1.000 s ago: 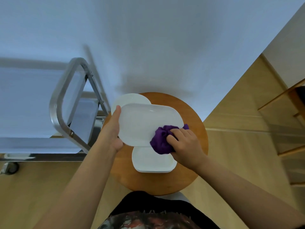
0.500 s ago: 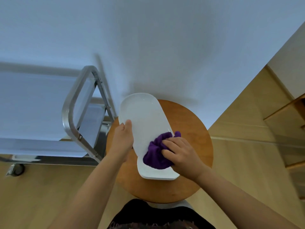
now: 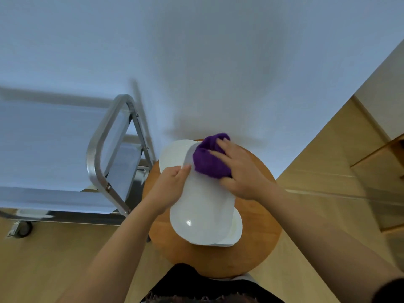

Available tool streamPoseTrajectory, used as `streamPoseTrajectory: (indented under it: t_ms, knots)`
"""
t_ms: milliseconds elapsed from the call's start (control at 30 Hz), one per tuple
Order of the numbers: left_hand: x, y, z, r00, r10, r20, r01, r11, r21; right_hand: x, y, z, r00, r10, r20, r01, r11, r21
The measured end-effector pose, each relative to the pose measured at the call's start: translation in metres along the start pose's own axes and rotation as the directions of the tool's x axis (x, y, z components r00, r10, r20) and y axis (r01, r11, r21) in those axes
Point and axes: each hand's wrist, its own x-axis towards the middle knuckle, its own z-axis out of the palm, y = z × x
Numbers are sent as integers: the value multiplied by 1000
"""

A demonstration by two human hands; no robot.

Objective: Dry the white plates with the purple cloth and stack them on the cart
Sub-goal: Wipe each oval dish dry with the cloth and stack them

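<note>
Head view takes in a white wall (image 3: 218, 62) at the far side and a wood floor (image 3: 43, 259) below. At the left stands the cart (image 3: 102, 154), a metal frame on a caster, with its shelves bare as far as they show. Just right of it is the round wooden table (image 3: 258, 248).

Above the table a long white plate (image 3: 203, 211) is held lengthwise, running away from the person, over two more plates: one (image 3: 172, 152) peeks out at its far left, another (image 3: 237, 228) at its near right (whether the held plate touches them I cannot tell).

Left hand (image 3: 168, 189) holds the long plate by its left edge, thumb on top, grip closed on the rim. Right hand (image 3: 242, 171) presses the bunched cloth (image 3: 207, 160) onto the plate's far end, fingers spread over the cloth and curling into it.
</note>
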Motion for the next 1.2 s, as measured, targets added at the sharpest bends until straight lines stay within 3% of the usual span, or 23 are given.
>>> streamPoseTrajectory:
  t_ms: [200,333,433,533,567,633,733,800,867,967,1033,1067,1133,1200]
  knots:
    - [7,3,-9,977,-57,-205,36,994,-104,-35,-9,29,987,1,163,-26,988,152]
    - [18,3,-4,917,-200,-344,118,962,-245,-55,-43,53,996,-4,84,-1,998,61]
    - [24,4,5,890,-330,-314,236,923,-303,-53,-56,61,991,48,-125,-48,999,6]
    - [22,12,2,907,-402,-130,287,811,-509,-44,-56,38,965,103,-240,-60,982,181]
    - [22,15,-3,927,-373,-35,290,772,-566,-40,-57,21,949,220,-227,-145,941,306]
    - [22,12,-12,945,-325,39,295,793,-533,-30,-55,-8,865,501,-33,-373,684,627]
    - [24,-4,-19,935,-318,-156,229,878,-421,-22,-29,-33,858,505,94,-240,231,943]
    - [21,-9,-23,965,-235,-113,151,857,-493,-20,-19,-36,881,449,148,-171,11,985]
    - [21,-14,-26,992,-126,27,113,753,-648,-20,-17,-33,873,436,220,-207,-76,975]
    - [17,-7,-30,994,-77,84,112,546,-830,-24,-15,-26,826,477,302,-256,-160,953]
    - [14,-2,-31,994,-77,82,108,460,-881,-25,-14,-22,771,535,345,-344,-107,933]
    - [14,-2,-32,995,-70,67,92,440,-893,-26,-12,-20,744,582,328,-403,0,915]
    - [11,1,-36,997,-70,43,72,477,-876,-25,-11,-19,670,719,185,-511,266,817]
    - [10,4,-40,995,-98,3,62,606,-793,-22,-13,-22,612,791,0,-506,391,769]
